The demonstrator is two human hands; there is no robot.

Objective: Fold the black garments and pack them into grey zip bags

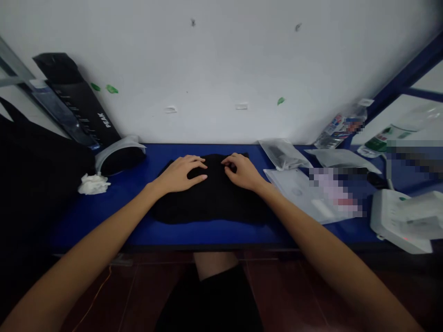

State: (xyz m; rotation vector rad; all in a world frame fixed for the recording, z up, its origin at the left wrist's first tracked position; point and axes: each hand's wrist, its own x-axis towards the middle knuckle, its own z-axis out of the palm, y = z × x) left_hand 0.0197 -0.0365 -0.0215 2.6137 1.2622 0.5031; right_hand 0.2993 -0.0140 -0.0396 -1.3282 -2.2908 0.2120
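Note:
A piece of folded black cloth [207,207], perhaps a garment, lies on the blue tabletop [138,230] in front of me. My left hand [180,174] rests on its left part, fingers stretched toward the middle and thumb apart, so it is open. On the right part is my right hand [241,171], with bent fingers and a gap between thumb and forefinger. Its fingertips touch the cloth, and I see no fold gripped between them. The cloth's edges near both wrists are partly covered by my hands and forearms.
Left are a black bag [41,175], crumpled tissue [94,184], a round black pouch [122,159] and a tall black PEAK box [81,99]. Right are plastic packets [285,154], a clear folder [297,191], bottles [342,127] and a white device [398,221]. A white wall [221,69] stands behind.

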